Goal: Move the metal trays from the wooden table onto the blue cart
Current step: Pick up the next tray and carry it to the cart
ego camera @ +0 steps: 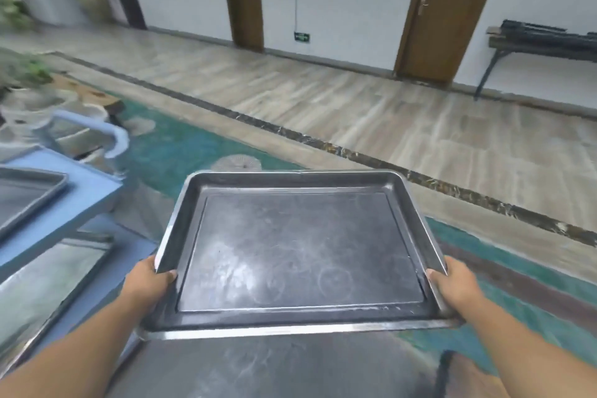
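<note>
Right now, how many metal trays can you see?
4: one held in both hands, one on the cart's top shelf, one on its lower shelf, one below the held tray. Others may be hidden.

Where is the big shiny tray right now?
In the head view, the metal tray is held up in the middle between the left hand and right hand, just right of the blue cart.

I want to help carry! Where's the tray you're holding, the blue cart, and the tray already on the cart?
held tray [300,255], head view, its flat bottom.
blue cart [87,191], head view, top shelf's edge.
tray on the cart [26,194], head view, its inside.
</note>
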Action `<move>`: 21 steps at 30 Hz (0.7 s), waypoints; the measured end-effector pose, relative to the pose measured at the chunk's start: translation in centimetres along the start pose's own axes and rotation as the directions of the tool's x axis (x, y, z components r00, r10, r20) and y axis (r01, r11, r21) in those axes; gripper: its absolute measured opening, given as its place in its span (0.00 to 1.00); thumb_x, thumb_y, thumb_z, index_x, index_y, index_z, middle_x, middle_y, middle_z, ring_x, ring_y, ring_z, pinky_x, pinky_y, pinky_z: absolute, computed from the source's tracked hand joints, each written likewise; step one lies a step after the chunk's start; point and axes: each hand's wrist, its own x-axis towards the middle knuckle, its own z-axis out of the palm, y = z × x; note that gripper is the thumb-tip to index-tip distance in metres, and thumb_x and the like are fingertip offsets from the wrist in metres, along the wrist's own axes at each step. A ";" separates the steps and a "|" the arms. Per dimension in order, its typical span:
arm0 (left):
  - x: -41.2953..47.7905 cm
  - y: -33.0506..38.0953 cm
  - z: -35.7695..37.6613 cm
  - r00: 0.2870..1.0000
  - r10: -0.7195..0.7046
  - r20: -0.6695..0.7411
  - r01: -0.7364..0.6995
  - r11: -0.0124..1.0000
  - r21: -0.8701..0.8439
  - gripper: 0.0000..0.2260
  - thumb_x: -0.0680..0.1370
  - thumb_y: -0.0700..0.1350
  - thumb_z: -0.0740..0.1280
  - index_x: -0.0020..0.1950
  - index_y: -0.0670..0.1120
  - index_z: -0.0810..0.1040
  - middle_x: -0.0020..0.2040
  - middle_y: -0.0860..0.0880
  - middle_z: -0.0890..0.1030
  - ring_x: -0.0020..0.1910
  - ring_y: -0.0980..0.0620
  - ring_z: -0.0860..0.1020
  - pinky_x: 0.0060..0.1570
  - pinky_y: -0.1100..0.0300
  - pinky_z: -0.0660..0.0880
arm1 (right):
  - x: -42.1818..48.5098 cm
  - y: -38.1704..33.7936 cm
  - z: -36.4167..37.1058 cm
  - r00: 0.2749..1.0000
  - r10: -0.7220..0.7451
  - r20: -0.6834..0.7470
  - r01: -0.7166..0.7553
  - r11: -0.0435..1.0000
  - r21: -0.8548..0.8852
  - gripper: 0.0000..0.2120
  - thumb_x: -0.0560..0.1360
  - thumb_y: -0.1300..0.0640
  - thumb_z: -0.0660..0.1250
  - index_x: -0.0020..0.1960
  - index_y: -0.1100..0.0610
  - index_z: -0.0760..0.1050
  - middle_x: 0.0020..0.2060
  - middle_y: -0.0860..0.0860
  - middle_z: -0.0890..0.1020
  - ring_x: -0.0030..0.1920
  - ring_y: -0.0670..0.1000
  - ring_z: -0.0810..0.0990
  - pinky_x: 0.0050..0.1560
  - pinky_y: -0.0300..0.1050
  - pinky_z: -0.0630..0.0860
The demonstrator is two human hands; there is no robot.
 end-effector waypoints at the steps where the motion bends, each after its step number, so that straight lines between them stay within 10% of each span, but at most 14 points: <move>1: -1.2 -1.4 -1.2 0.999 -0.033 -0.041 0.032 0.999 -0.009 0.07 0.72 0.42 0.73 0.48 0.44 0.78 0.42 0.44 0.83 0.41 0.42 0.80 0.42 0.51 0.73 | 0.9 -1.4 1.1 0.999 -0.044 0.030 0.044 0.999 -0.008 0.04 0.73 0.61 0.71 0.43 0.55 0.77 0.39 0.55 0.81 0.45 0.59 0.81 0.42 0.47 0.69; 21: -17.5 -27.2 -14.4 0.663 -0.626 -0.411 0.554 0.779 -0.294 0.10 0.72 0.41 0.73 0.52 0.43 0.79 0.42 0.44 0.81 0.41 0.43 0.78 0.46 0.53 0.73 | -2.8 -27.6 27.9 0.701 -0.467 0.539 0.586 0.808 -0.061 0.04 0.73 0.60 0.71 0.47 0.57 0.80 0.44 0.60 0.84 0.48 0.61 0.82 0.49 0.51 0.76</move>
